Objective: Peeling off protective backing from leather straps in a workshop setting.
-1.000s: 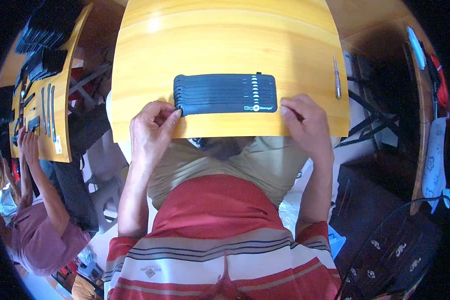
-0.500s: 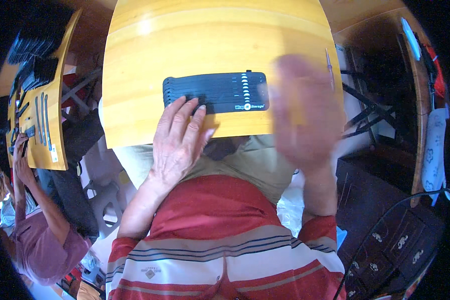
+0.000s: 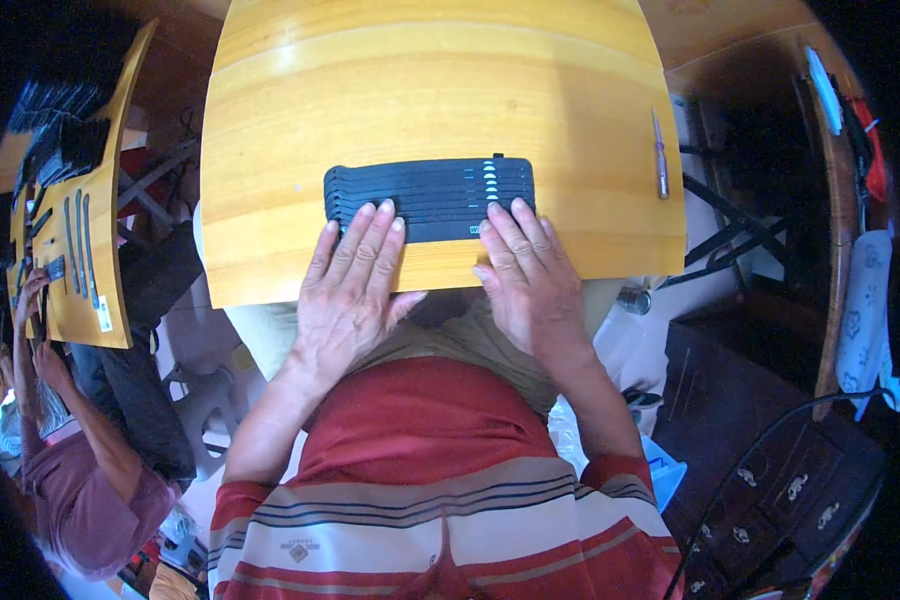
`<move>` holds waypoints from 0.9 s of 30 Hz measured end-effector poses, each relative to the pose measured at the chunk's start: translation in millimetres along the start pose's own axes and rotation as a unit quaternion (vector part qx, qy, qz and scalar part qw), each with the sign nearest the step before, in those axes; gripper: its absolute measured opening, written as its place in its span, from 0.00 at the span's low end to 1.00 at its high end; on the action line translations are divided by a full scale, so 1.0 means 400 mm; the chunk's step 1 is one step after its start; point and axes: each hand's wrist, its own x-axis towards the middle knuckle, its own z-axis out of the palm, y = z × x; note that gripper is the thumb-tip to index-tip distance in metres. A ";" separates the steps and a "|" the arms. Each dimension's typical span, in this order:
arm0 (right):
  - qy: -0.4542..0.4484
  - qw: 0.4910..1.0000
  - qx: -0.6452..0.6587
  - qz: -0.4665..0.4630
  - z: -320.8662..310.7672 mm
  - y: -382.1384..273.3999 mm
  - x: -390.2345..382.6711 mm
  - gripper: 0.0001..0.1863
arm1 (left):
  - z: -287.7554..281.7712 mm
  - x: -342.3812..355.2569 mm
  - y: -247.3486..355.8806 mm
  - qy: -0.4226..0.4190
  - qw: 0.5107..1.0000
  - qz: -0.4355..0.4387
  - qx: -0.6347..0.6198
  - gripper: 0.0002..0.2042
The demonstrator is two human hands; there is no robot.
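Note:
A fanned row of black straps [image 3: 430, 190] lies flat across the wooden table [image 3: 420, 100], close to its front edge. White half-round marks run in a line near the straps' right end. My left hand [image 3: 355, 270] rests with fingers stretched out, their tips on the near edge of the straps toward the left end. My right hand [image 3: 530, 275] lies likewise flat, its fingertips on the near edge at the right end, partly covering the print there. Neither hand grips anything.
A screwdriver [image 3: 661, 165] with a purplish handle lies at the table's right side. To the left, a co-worker's hands [image 3: 45, 320] are at another table [image 3: 105, 250] bearing several black straps and stacks. A dark drawer cabinet [image 3: 770, 460] stands at the lower right.
My right hand, blurred over the table's right side before, has come left onto the straps and uncovered the screwdriver. My left hand stays on the straps' near edge.

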 end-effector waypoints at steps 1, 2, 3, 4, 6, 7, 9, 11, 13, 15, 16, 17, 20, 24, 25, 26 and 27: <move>0.001 1.000 0.007 0.002 -0.006 0.005 -0.003 0.23 | -0.004 -0.004 -0.010 0.003 1.000 0.001 0.001 0.35; 0.004 1.000 0.006 0.001 -0.011 0.009 -0.007 0.23 | -0.009 -0.009 -0.022 -0.002 1.000 0.005 0.014 0.36; 0.001 1.000 0.007 0.009 -0.012 0.012 -0.012 0.23 | -0.015 -0.014 -0.033 -0.007 1.000 0.009 0.027 0.36; -0.001 1.000 0.007 0.016 -0.014 0.017 -0.015 0.23 | -0.020 -0.016 -0.041 -0.004 1.000 0.010 0.030 0.36; 0.009 1.000 0.004 0.021 -0.016 0.032 -0.023 0.23 | -0.032 -0.021 -0.054 -0.010 0.999 0.019 0.026 0.36; 0.014 1.000 0.002 0.027 -0.015 0.036 -0.025 0.23 | -0.037 -0.027 -0.062 -0.006 0.999 0.020 0.030 0.36; 0.026 1.000 -0.007 0.016 -0.010 0.038 -0.029 0.23 | -0.041 -0.043 -0.071 0.006 0.999 -0.006 0.032 0.36; 0.036 0.999 -0.016 0.005 -0.007 0.041 -0.034 0.23 | -0.037 -0.055 -0.071 0.014 0.999 -0.018 0.034 0.36; 0.051 0.998 -0.023 -0.004 -0.010 0.043 -0.030 0.23 | -0.036 -0.067 -0.080 0.024 0.999 -0.031 0.037 0.36; 0.065 0.998 -0.010 -0.011 -0.014 0.043 -0.024 0.22 | -0.034 -0.078 -0.091 0.046 0.998 -0.047 -0.010 0.34; 0.074 0.997 0.004 -0.016 -0.017 0.043 -0.021 0.21 | -0.038 -0.078 -0.090 0.050 0.998 -0.048 -0.008 0.34; 0.077 0.997 0.003 -0.019 -0.019 0.043 -0.016 0.21 | -0.043 -0.073 -0.088 0.076 0.994 -0.064 -0.051 0.30; 0.102 0.994 0.014 -0.027 -0.019 0.039 -0.004 0.20 | -0.058 -0.052 -0.067 0.115 0.976 -0.119 -0.145 0.24; 0.121 0.992 0.021 -0.019 -0.013 0.040 0.003 0.18 | -0.073 -0.004 -0.053 0.131 0.939 -0.225 -0.223 0.18; 0.125 0.992 0.024 -0.017 -0.012 0.040 0.005 0.18 | -0.075 0.007 -0.047 0.133 0.940 -0.225 -0.221 0.18; 0.126 0.991 0.025 -0.018 -0.014 0.039 0.011 0.18 | -0.076 0.018 -0.041 0.133 0.930 -0.244 -0.239 0.17; 0.130 0.991 0.033 -0.010 -0.017 0.035 0.018 0.18 | -0.078 0.025 -0.040 0.133 0.920 -0.263 -0.257 0.16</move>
